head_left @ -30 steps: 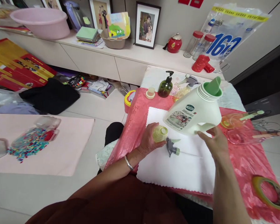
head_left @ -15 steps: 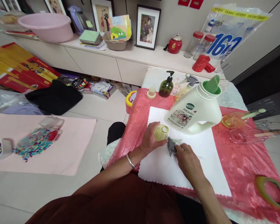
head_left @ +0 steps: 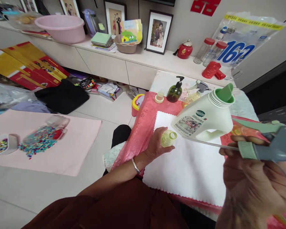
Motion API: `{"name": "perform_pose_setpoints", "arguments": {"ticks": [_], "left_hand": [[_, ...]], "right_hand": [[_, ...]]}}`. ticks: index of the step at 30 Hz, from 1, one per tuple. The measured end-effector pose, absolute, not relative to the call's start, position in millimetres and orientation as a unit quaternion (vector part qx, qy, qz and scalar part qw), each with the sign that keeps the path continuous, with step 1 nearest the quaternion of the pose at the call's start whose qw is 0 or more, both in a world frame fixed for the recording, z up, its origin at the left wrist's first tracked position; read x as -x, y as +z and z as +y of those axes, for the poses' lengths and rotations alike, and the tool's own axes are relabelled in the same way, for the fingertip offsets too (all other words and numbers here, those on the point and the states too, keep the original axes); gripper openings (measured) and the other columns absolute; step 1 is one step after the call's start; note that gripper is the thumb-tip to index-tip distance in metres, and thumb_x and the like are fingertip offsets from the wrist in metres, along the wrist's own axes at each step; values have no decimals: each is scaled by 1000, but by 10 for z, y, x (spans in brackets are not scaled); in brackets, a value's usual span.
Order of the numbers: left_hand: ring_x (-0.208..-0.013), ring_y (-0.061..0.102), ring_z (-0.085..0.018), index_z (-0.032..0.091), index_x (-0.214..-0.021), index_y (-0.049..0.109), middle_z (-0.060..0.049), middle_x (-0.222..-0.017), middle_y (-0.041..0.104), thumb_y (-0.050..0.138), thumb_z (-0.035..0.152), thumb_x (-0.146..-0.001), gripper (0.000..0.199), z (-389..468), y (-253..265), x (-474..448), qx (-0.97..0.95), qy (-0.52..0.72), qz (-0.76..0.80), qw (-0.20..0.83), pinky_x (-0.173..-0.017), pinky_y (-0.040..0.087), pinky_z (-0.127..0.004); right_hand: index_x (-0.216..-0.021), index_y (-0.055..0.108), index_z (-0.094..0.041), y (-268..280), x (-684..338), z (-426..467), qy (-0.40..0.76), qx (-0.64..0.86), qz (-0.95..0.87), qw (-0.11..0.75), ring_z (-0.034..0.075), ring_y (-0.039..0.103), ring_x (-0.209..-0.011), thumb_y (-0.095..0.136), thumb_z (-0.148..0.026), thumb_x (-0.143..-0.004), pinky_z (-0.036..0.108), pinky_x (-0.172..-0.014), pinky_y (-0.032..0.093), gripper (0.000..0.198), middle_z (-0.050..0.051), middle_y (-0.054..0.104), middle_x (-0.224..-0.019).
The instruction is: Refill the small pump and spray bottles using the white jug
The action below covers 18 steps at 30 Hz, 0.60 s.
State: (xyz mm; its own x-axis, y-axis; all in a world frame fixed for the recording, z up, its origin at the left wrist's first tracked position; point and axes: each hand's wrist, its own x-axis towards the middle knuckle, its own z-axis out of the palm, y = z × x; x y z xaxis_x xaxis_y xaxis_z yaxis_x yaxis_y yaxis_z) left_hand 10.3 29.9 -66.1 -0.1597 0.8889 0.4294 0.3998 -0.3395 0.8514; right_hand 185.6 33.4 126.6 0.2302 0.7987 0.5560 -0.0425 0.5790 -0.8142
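Note:
My left hand (head_left: 156, 143) is wrapped round a small yellow-green bottle (head_left: 167, 139) whose neck is bare and open. Close to the camera at the right, my right hand (head_left: 255, 181) grips a grey-and-green spray trigger head (head_left: 264, 150). Its thin dip tube (head_left: 212, 144) points left towards the bottle's mouth but stays apart from it. Behind both hands stands a large white detergent jug (head_left: 202, 117), its neck uncapped and a green scoop-like piece (head_left: 226, 93) inside the neck. A white scalloped cloth (head_left: 186, 171) lies beneath.
Red plastic film (head_left: 143, 127) covers the table. Toward the back are a cream cap (head_left: 159, 97), a green pump bottle (head_left: 175, 90) and another spray bottle (head_left: 197, 90). On the left, colourful beads (head_left: 39, 141) lie on a pink sheet (head_left: 69, 152).
My right hand has lifted the spray trigger head off the cloth, bringing it up and right, close to the camera. My left hand still holds the bottle in about the same place.

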Motion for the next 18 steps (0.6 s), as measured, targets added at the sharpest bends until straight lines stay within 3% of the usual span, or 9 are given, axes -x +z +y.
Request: {"name": "perform_pose_setpoints", "arguments": {"ticks": [5,11,13,18], "left_hand": [[-127,56,-37,26,-142,38,-15,-136,55,80,67,-70,93,319,-715,-125,-611,544,535,212,-108,48,-62],[-127,56,-36,26,-143,37,-15,-136,55,76,68,-73,90,317,-735,-126,-616,556,521,200,-107,49,-62],[-126,56,-37,26,-143,37,-15,-135,55,77,68,-72,92,324,-748,-125,-614,556,522,205,-107,49,-62],[-123,58,-38,26,-135,47,-13,-130,60,82,67,-64,89,368,-765,-144,-599,539,542,239,-106,49,-63]], "right_hand": [[-105,73,-17,1065,-1723,409,337,337,-586,656,21,67,-84,75,-15,-81,32,-66,56,25,8,67,-105],[-114,70,-21,728,-1706,447,353,406,-657,529,23,65,-103,73,-35,-89,35,-87,56,29,7,67,-112],[-117,70,-24,633,-1673,470,369,406,-685,479,22,63,-110,70,-36,-93,36,-95,54,27,5,66,-117],[-121,69,-28,490,-1586,521,366,402,-722,428,17,62,-111,66,-33,-96,31,-98,52,25,2,65,-119]]}}
